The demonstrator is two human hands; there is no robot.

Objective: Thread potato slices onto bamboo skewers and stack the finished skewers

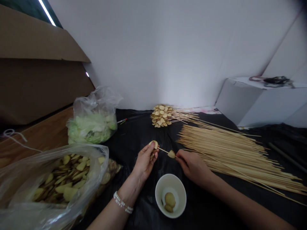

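Between thumb and fingers, my left hand pinches a pale potato slice at the tip of a thin wooden skewer. Farther down that skewer sits another potato slice, just left of my right hand. My right hand is closed on the skewer behind this slice; the skewer's rear end is hidden by the hand. Below and between both hands stands a white bowl with a few slices in it.
Many loose skewers lie at right. Behind my hands is a pile of skewered slices. On the left are an open plastic bag of potato slices and a bag of pale green vegetable pieces. A white box stands at back right.
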